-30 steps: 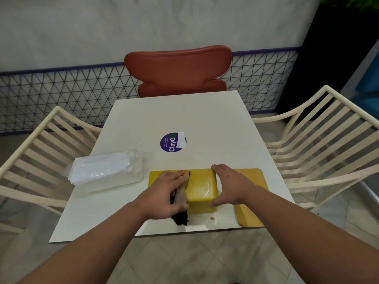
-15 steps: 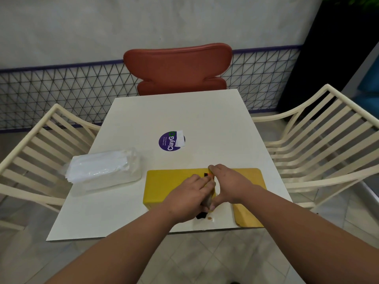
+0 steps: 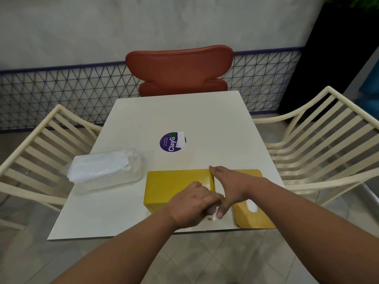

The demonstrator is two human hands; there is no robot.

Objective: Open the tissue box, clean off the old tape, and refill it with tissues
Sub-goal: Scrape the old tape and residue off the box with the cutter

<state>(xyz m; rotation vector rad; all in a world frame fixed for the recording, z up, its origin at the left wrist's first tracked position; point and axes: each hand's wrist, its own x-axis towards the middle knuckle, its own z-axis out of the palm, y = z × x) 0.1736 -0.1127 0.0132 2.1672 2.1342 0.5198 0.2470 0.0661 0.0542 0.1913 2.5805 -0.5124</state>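
Left hand [image 3: 191,203] slides right along yellow box [image 3: 176,186], now at its right end, fingers curled round small tool, mostly hidden. Right hand [image 3: 229,188] braces that end, fingers straight. Lid [image 3: 256,219] right of hands; tissue pack [image 3: 105,171] well left, on table [image 3: 164,117].

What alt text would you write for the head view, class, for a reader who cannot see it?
Two hands work at a yellow rectangular tissue box on a white table: the left hand grips a small tool against its right end, where the right hand rests. A clear plastic pack of white tissues lies left.
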